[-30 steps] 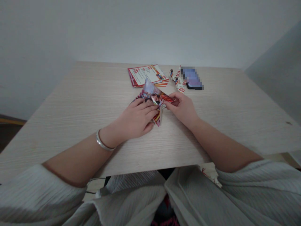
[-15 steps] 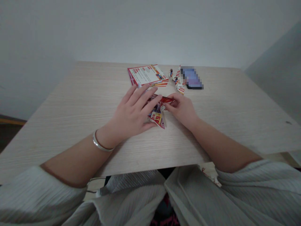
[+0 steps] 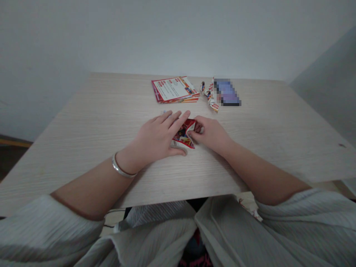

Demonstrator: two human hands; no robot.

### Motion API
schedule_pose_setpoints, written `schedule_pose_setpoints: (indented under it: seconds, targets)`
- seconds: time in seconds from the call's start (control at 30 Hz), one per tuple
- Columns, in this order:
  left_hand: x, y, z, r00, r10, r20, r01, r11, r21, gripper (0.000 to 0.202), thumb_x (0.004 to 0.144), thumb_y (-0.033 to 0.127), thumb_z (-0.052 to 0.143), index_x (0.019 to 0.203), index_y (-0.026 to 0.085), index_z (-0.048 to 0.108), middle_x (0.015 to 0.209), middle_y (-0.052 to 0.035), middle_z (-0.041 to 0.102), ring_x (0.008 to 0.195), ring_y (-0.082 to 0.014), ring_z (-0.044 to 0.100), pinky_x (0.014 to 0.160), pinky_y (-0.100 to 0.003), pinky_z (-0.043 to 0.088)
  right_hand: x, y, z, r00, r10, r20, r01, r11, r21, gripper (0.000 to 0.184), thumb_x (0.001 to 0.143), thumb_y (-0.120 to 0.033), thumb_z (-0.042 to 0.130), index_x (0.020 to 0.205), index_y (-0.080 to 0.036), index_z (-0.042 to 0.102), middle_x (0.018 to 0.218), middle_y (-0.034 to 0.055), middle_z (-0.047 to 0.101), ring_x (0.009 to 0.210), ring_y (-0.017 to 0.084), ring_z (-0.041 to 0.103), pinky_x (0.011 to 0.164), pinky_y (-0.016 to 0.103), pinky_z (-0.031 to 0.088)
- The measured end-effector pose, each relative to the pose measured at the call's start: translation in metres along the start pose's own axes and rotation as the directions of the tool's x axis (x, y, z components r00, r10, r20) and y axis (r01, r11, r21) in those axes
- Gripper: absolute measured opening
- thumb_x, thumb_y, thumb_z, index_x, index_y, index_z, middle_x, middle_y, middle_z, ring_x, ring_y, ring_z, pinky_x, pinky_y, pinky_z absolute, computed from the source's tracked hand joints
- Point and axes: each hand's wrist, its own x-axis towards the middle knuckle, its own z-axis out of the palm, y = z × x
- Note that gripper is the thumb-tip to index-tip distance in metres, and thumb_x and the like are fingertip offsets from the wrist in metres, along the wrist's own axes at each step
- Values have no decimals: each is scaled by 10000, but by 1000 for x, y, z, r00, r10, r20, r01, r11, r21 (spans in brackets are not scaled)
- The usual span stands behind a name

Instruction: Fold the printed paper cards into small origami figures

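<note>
A folded, colourful printed leaflet (image 3: pixel 183 134), red with white showing along its edges, is on the table between my hands. My left hand (image 3: pixel 158 139) lies over its left part, palm down with fingers stretched out and thumb apart, and hides much of it. The right end of the leaflet is pinched between the thumb and fingers of my right hand (image 3: pixel 210 132), where the paper bends up. How the sheet is folded beneath my left hand cannot be seen.
Beyond my hands lies a stack of printed leaflets (image 3: pixel 175 90). To its right is a twisted, folded paper strip (image 3: pixel 210 97), close beside a blurred-out phone-like device (image 3: pixel 228 92). A wall (image 3: pixel 178 37) stands behind the pale wooden table (image 3: pixel 97 122).
Both hands have come slightly nearer to me, the left one's fingertips most. The leaflet's right end has been bent differently, and its yellow printed corner shows less.
</note>
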Motion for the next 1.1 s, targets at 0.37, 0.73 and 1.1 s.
schedule_pose_setpoints:
  seconds: [0.37,0.73,1.1]
  targets:
    - [1,-3,-1,996,-29,-79,32,999,33,1225,867,938,445,1681,39,278,1331,-223,671,1265,-379,641,1277,-575,305,-7,-4,-2,993,-82,-88,87,995,48,235,878,-213,763,1063,-240,620,868,-24,742,722,164,664,683,284,457]
    - [2,-9,3,991,-134,-24,132,988,-81,1406,727,977,588,1702,45,191,1153,-192,766,1075,-393,702,1056,-539,410,-4,9,-2,862,-503,-61,506,862,46,218,920,-146,606,1039,-190,783,1094,83,786,991,210,726,876,334,556]
    - [3,-5,-4,970,-162,182,195,963,-184,1475,670,764,818,1701,41,51,1443,-279,646,1333,-447,627,1205,-589,330,5,19,2,942,-334,-38,332,905,266,46,850,-177,790,862,-221,798,960,38,796,853,183,698,780,320,551]
